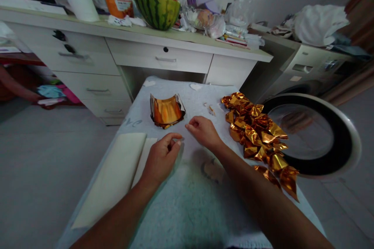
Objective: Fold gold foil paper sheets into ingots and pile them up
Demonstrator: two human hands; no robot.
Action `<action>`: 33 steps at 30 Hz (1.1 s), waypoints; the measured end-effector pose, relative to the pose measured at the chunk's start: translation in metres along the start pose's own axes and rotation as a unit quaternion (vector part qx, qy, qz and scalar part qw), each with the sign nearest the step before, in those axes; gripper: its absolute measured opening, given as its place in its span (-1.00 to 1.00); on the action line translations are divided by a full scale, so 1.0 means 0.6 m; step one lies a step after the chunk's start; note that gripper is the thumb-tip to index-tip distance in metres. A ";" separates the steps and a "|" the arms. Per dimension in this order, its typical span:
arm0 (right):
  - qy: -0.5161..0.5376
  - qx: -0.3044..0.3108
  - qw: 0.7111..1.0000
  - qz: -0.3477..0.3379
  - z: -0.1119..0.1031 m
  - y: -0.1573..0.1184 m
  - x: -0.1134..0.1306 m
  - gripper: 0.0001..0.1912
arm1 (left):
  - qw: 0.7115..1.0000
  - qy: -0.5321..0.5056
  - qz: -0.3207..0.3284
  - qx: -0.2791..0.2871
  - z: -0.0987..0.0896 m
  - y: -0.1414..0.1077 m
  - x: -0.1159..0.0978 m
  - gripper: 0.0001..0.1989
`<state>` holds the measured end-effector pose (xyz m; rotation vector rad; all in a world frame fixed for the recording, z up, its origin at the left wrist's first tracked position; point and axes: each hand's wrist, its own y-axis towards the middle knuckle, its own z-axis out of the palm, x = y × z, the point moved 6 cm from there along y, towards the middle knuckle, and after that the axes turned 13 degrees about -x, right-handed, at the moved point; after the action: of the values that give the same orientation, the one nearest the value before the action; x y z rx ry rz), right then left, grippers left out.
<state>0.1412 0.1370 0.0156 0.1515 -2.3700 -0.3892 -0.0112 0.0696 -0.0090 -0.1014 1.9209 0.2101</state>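
Note:
My left hand (pixel 164 156) is over the cloth-covered table, its thumb and index finger brought together in a pinch. Just beyond and to its right, my right hand (pixel 202 130) has its fingers curled and the tips pressed together. Whatever is between the fingers of either hand, if anything, is too small to make out. Ahead of my hands lies a curved stack of shiny gold foil sheets (pixel 167 111) with clear, upright sides. To the right, a long heap of folded gold foil pieces (pixel 251 128) runs along the table edge, partly behind my right forearm.
Cream folded sheets (pixel 117 171) lie at the table's left. Small scraps (pixel 210 109) rest near the foil heap. A white desk (pixel 163 57) stands behind, carrying a cut watermelon (pixel 156 7) and clutter. At right, a washing machine's round door (pixel 349 136) hangs open beside the table.

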 end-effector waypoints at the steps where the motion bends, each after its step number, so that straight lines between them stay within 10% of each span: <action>1: -0.017 -0.007 1.000 0.011 0.011 0.007 0.003 -0.84 | 1.000 -0.023 -0.014 -0.014 -0.003 0.002 0.003 -0.75; 11: -0.091 -0.055 0.991 0.077 0.061 0.032 0.015 -0.64 | 0.921 -0.300 -0.214 -0.125 -0.014 0.014 0.040 -0.72; 33: -0.060 -0.067 0.992 0.087 0.044 0.023 0.004 -0.81 | 0.905 -0.336 -0.191 -0.175 -0.030 0.014 0.035 -0.87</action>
<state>0.1217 0.1554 0.0034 -0.1447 -2.4429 -0.4827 -0.0368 0.0751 -0.0218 -0.5682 1.1285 0.2795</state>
